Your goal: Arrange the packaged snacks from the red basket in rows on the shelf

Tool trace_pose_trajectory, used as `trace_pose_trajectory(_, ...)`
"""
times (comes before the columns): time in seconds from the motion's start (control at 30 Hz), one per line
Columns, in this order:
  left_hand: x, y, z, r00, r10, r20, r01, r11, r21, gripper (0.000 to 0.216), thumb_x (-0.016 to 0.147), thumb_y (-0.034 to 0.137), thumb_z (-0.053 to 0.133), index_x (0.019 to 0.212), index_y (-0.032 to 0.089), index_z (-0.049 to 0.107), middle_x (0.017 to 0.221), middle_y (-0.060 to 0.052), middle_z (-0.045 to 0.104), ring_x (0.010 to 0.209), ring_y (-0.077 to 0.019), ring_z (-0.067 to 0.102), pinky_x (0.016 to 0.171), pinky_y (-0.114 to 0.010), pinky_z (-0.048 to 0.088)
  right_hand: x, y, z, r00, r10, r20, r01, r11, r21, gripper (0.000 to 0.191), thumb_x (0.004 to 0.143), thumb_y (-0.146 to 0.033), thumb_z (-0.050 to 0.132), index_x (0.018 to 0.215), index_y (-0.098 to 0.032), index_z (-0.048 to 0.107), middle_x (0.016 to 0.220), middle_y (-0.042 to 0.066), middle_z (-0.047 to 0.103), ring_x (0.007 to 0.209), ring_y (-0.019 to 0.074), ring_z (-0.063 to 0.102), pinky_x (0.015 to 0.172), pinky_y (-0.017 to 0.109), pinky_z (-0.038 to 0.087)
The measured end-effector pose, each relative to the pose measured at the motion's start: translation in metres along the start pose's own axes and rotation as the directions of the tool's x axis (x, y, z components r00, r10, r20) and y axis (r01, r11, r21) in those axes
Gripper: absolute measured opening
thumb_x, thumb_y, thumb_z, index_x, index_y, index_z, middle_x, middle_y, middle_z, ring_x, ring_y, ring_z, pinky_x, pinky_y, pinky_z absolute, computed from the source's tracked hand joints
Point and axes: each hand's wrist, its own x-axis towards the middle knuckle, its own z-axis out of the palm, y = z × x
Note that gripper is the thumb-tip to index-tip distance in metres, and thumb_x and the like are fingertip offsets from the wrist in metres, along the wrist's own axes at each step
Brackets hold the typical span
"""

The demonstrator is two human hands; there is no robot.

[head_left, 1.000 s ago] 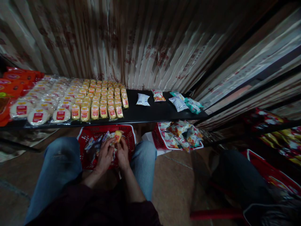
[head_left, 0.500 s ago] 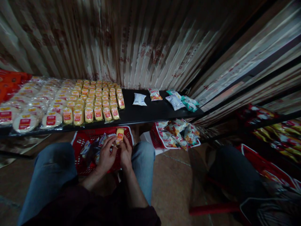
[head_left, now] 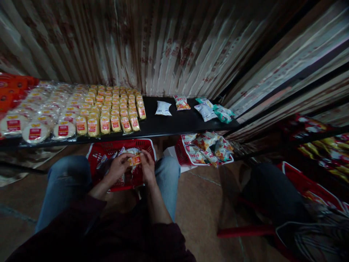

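Note:
A small yellow packaged cake (head_left: 135, 159) with an orange label lies sideways between my two hands. My left hand (head_left: 120, 167) pinches one end of it, and my right hand (head_left: 147, 166) grips the other. Both hands are over a red plastic basket (head_left: 95, 149) between my knees, where several wrapped packets lie, partly hidden by my hands. Just beyond, on the black shelf (head_left: 152, 125), similar yellow packaged cakes (head_left: 110, 112) stand in close rows. Round white packaged cakes (head_left: 35, 131) fill the shelf to their left.
Several snack bags lie on the shelf's right part, among them a silver bag (head_left: 163, 108) and a green bag (head_left: 223, 113). Below stands a second red basket (head_left: 181, 151) full of snack bags. At right, another person's leg (head_left: 267, 189) is beside a red stool bar (head_left: 245, 231).
The packaged cake has turned from upright to sideways between my hands. My left hand has shifted slightly left, to its end. The view has tilted a little, so the shelf appears higher.

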Motion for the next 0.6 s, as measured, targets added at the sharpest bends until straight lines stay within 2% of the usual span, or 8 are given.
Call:
trace_pose_trajectory(0.1, 0.001, 0.01, -0.006, 0.989, -0.068, -0.132, 0.047, 0.987, -0.151, 0.039, 0.058, 0.032, 0.069, 0.093, 0.017, 0.066, 0.099, -0.008, 0.07, 0.095, -0.0205, 0.063, 0.085, -0.034, 0.048, -0.001, 0.002, 0.001, 1.0, 0.016, -0.016, -0.016, 1.0, 0.025, 0.033, 0.062, -0.045, 0.074, 0.08, -0.019, 0.064, 0.079, 0.0, 0.069, 0.068, 0.0135, 0.062, 0.062, 0.025, 0.05)
trace_pose_trajectory(0.2, -0.002, 0.013, -0.005, 0.963, -0.133, -0.233, 0.084, 0.975, -0.207, 0.045, 0.057, 0.038, 0.072, 0.096, 0.016, 0.064, 0.096, -0.008, 0.069, 0.089, -0.0195, 0.064, 0.08, -0.032, 0.048, -0.004, 0.001, 0.004, 0.994, 0.084, -0.065, -0.073, 0.985, 0.154, 0.034, 0.059, -0.043, 0.076, 0.077, -0.019, 0.059, 0.076, -0.002, 0.067, 0.064, 0.0111, 0.061, 0.058, 0.022, 0.049)
trace_pose_trajectory(0.3, -0.007, 0.01, 0.004, 0.964, -0.167, -0.208, 0.124, 0.971, -0.204, 0.049, 0.056, 0.042, 0.073, 0.096, 0.016, 0.063, 0.093, -0.007, 0.068, 0.084, -0.0193, 0.064, 0.075, -0.032, 0.049, -0.007, -0.001, 0.007, 0.993, 0.098, -0.06, -0.082, 0.97, 0.23, 0.033, 0.06, -0.04, 0.077, 0.076, -0.02, 0.057, 0.074, -0.003, 0.065, 0.063, 0.0096, 0.061, 0.062, 0.023, 0.051)
trace_pose_trajectory(0.43, -0.007, 0.003, 0.021, 0.969, -0.167, -0.18, 0.126, 0.968, -0.218, 0.053, 0.054, 0.046, 0.074, 0.094, 0.015, 0.061, 0.09, -0.007, 0.067, 0.081, -0.0194, 0.064, 0.073, -0.032, 0.05, -0.01, -0.001, 0.009, 0.999, 0.049, -0.004, -0.047, 0.971, 0.234, 0.031, 0.06, -0.038, 0.077, 0.075, -0.021, 0.055, 0.072, -0.003, 0.064, 0.064, 0.0108, 0.06, 0.062, 0.024, 0.05)
trace_pose_trajectory(0.5, -0.005, 0.002, 0.027, 0.967, -0.16, -0.199, 0.115, 0.968, -0.222, 0.053, 0.055, 0.047, 0.073, 0.095, 0.015, 0.06, 0.09, -0.007, 0.067, 0.081, -0.0194, 0.064, 0.073, -0.032, 0.05, -0.01, 0.0, 0.007, 1.0, 0.008, 0.003, -0.008, 0.981, 0.192, 0.031, 0.061, -0.038, 0.076, 0.076, -0.021, 0.055, 0.073, -0.004, 0.065, 0.065, 0.0113, 0.06, 0.062, 0.024, 0.049)
trace_pose_trajectory(0.6, 0.0, 0.003, 0.034, 0.961, -0.135, -0.241, 0.083, 0.973, -0.214, 0.053, 0.057, 0.046, 0.072, 0.098, 0.016, 0.058, 0.091, -0.007, 0.067, 0.082, -0.0198, 0.065, 0.072, -0.032, 0.05, -0.009, -0.003, 0.003, 0.994, -0.104, 0.037, 0.102, 0.994, 0.033, 0.027, 0.067, -0.037, 0.072, 0.085, -0.021, 0.059, 0.079, -0.002, 0.066, 0.071, 0.0126, 0.061, 0.068, 0.025, 0.049)
